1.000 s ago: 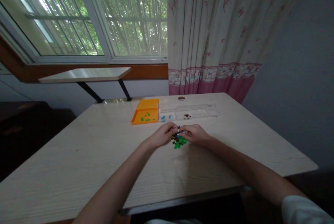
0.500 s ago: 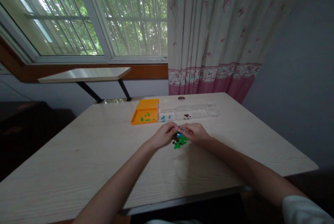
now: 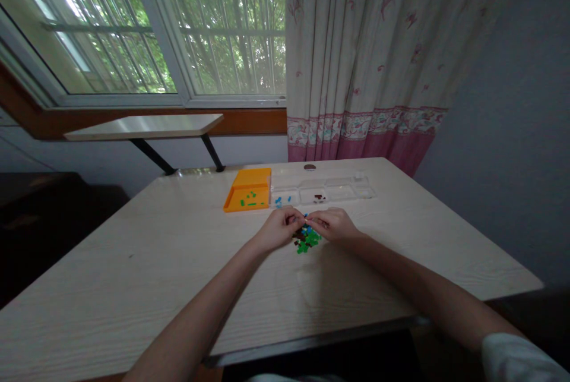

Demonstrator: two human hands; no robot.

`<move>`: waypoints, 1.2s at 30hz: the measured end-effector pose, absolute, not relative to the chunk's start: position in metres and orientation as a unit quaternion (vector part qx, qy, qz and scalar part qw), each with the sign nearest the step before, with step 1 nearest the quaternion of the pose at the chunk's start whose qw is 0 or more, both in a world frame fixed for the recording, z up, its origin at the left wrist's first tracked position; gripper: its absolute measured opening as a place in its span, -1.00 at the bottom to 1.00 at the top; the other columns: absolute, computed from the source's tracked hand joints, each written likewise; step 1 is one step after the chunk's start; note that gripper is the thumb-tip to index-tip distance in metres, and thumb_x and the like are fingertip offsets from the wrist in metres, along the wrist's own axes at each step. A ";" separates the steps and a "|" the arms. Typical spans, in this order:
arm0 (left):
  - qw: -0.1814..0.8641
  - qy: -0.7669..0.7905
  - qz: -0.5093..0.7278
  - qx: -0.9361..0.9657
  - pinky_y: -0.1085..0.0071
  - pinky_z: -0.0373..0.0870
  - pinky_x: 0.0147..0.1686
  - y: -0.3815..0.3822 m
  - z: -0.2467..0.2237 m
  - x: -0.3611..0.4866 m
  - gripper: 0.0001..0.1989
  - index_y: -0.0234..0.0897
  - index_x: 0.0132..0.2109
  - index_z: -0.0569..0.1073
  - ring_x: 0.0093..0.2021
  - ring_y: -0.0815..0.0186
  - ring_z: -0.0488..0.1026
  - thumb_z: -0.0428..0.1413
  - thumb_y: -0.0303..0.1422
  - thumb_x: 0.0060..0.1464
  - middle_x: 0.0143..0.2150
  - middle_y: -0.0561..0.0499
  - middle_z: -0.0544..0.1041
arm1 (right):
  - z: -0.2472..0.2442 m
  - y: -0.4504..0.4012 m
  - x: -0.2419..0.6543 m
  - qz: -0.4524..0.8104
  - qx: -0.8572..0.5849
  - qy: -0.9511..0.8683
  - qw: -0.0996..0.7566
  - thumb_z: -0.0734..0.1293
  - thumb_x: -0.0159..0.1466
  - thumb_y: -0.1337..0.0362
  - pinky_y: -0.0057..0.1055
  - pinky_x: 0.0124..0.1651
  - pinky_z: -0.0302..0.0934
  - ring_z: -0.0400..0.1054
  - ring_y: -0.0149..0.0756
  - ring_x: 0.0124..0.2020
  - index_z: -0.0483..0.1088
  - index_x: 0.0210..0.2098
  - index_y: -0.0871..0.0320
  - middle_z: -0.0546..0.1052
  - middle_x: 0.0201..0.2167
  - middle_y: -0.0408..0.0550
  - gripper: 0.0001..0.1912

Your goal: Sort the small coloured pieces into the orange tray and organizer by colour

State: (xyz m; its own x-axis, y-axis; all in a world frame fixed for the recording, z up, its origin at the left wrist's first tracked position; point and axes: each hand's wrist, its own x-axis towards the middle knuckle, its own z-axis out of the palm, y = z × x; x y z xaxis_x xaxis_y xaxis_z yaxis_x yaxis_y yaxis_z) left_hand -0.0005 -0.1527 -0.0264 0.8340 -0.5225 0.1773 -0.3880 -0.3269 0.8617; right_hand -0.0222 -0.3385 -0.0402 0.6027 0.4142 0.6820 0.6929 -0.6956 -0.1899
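Observation:
My left hand [image 3: 284, 227] and my right hand [image 3: 332, 224] meet fingertip to fingertip over a small pile of green, brown and blue plastic pieces [image 3: 307, 241] on the table. Both are closed in a pinch. Whatever lies between the fingertips is too small to name. The pile shows below and between the hands, green pieces nearest me, brown ones at its left. Just beyond my left hand are a few blue pieces [image 3: 279, 201] in a clear compartment.
An orange tray [image 3: 252, 177] with several green pieces stands behind my left hand. Beside it runs a clear divided tray [image 3: 347, 191], brown pieces [image 3: 319, 198] in one compartment. A raised shelf [image 3: 146, 126] is at the table's [image 3: 155, 263] back left.
My hands stay over the pile with only a slight shift of the fingers, and the fingertips have come a little closer together. The trays have not moved.

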 end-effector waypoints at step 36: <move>0.356 -0.283 0.006 0.890 0.56 0.05 -0.58 -0.128 -0.028 0.019 -0.79 -0.36 -0.48 0.39 -0.57 0.46 0.18 -0.06 -0.35 -0.04 -0.60 0.10 0.30 | -0.004 -0.378 -0.017 -0.422 -0.809 -0.177 0.369 0.26 0.16 0.21 -0.51 -0.40 0.25 0.37 -0.41 -0.48 0.47 -0.39 0.12 0.53 -0.43 -0.11 -0.83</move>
State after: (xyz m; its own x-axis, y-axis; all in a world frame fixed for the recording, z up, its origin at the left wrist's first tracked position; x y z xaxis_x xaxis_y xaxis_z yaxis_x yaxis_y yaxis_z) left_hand 0.0189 -0.1281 -0.0279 0.8394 -0.5004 0.2121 -0.5087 -0.5858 0.6310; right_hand -0.0173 -0.3778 -0.0038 0.5817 -0.0250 0.8130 0.5971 -0.6656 -0.4477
